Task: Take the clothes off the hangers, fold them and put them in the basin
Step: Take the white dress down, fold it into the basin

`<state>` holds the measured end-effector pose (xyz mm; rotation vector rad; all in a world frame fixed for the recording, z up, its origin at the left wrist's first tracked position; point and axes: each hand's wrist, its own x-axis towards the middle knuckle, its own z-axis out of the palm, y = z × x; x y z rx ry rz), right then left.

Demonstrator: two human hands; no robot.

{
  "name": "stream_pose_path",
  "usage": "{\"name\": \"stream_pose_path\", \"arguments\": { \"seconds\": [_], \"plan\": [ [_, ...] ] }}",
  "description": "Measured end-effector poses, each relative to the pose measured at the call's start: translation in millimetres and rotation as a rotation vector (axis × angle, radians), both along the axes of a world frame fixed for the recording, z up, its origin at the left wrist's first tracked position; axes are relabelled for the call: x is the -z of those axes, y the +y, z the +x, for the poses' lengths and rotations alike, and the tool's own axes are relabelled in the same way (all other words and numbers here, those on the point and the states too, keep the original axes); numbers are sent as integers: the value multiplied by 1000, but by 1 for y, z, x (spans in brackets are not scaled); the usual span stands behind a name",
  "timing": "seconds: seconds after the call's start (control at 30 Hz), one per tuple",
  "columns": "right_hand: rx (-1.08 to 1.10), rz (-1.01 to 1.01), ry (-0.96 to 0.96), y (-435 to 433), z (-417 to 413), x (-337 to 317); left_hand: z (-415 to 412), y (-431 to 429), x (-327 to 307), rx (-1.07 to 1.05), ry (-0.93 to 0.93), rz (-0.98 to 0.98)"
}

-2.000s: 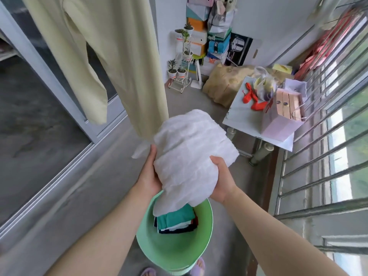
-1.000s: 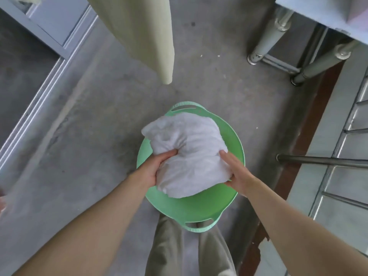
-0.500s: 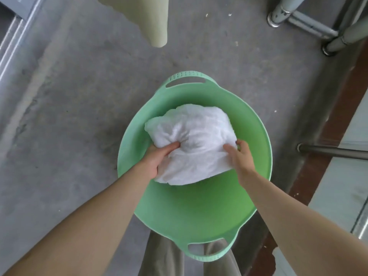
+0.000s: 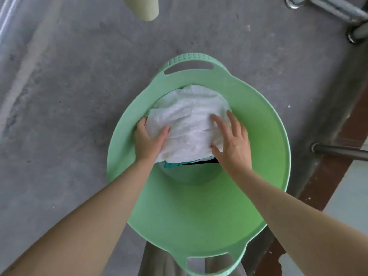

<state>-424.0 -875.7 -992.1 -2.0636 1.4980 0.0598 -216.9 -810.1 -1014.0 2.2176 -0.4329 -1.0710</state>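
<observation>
Garment (image 4: 189, 124) held by left grip (image 4: 148, 141); right grip (image 4: 233, 148) flat.

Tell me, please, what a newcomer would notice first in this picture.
The big green basin on the grey concrete floor draws the eye first. Inside it, a folded white cloth lies on darker clothes: the left hand grips its left edge, the right hand rests open on top. A pale yellow hem hangs at the top.

Grey concrete floor (image 4: 69, 86) below me, scuffed and blotched, a paler streak along its left side. Metal door track (image 4: 6, 14) at far top left. Chrome table legs (image 4: 354, 34) top right. To my right, a reddish-brown strip (image 4: 328, 176) and a horizontal metal bar (image 4: 338, 151). Soft, even daylight.
</observation>
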Motion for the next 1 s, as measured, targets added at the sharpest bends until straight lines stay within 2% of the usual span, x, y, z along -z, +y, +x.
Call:
{"name": "stream_pose_path", "arguments": {
  "seconds": [0.1,0.2,0.27,0.33,0.5,0.73,0.9,1.0],
  "plan": [
    [-294,-43,50,2,3,-1,-19,12,-9,197,-205,-34],
    [-383,-25,101,10,9,4,-34,18,-6,623,-455,-56],
    [-430,54,188,11,12,11,-34,20,8,877,-545,25],
    [-474,115,271,10,14,15,-32,20,18,993,-547,149],
    [-534,192,354,3,23,30,-29,17,41,1071,-542,269],
    [-552,291,371,-6,28,31,-26,7,49,1164,-579,401],
    [-510,337,284,-13,26,7,-25,5,20,1141,-521,471],
    [-412,347,180,-13,19,-15,-26,3,-8,1103,-402,478]
  ]
}}
